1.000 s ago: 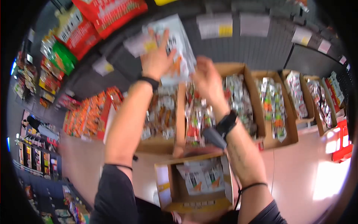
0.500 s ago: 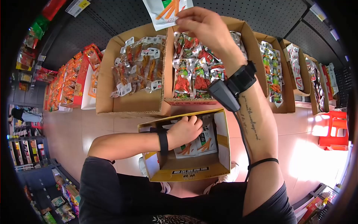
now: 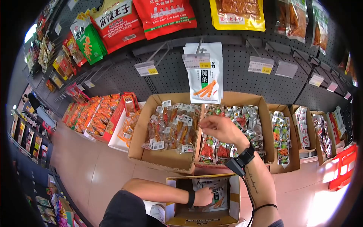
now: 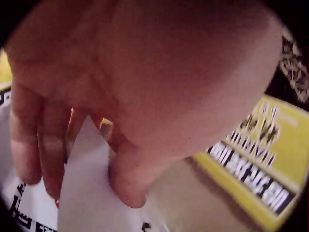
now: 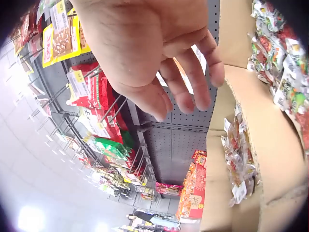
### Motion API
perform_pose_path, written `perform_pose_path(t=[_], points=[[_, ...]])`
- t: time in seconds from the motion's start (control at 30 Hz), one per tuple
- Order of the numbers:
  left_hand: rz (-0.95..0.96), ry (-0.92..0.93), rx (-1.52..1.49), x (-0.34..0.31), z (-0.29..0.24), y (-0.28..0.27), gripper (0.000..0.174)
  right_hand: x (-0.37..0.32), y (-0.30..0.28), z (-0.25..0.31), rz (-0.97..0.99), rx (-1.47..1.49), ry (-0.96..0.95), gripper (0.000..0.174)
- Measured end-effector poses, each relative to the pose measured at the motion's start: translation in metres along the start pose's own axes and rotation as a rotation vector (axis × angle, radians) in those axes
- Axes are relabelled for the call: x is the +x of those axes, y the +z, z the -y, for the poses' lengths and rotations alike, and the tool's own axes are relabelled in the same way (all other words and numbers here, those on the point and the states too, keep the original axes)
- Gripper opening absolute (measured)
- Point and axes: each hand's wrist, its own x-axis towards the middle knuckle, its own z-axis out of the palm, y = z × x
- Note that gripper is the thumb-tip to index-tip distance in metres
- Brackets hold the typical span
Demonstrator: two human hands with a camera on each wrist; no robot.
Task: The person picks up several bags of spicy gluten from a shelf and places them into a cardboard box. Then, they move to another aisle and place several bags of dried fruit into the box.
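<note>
White snack packets (image 3: 199,185) with orange sticks printed on them lie in a small yellow-edged carton (image 3: 172,212). My left hand (image 3: 203,197) reaches down into this carton; in the left wrist view, a white packet edge (image 4: 89,179) sits between its thumb and fingers. A matching white snack packet (image 3: 206,81) hangs from a wall hook behind a price tag. Below that packet, my right hand (image 3: 223,129) is raised over the big cartons, its fingers loosely bent and holding nothing.
Open cardboard cartons of small wrapped snacks (image 3: 176,125) and red-green packets (image 3: 242,113) line the shelf. Red bags (image 3: 164,17) and a yellow bag (image 3: 238,15) hang above. Empty hooks with price tags (image 3: 261,65) stick out from the pegboard.
At first my left hand was on the white packet at the hook; then it went down into the carton. My right hand has let go of the hanging packet and lowered. The head view has tilted up.
</note>
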Motion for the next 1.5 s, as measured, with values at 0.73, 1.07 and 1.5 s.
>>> perform_pose_path(t=[0.73,1.07,1.5], points=[[-0.878,-0.914,0.5,-0.1,0.166,-0.257,0.065,0.038,0.085,0.011,-0.332,0.066,-0.028,0.033],[-1.083,-0.908,0.561,-0.099,0.194,-0.265,0.065,0.073,0.101,0.026,-0.407,0.07,-0.173,0.022],[-1.033,-0.904,0.574,-0.076,0.264,-0.284,0.066,0.078,0.09,0.023,-0.571,-0.035,-0.053,0.05]])
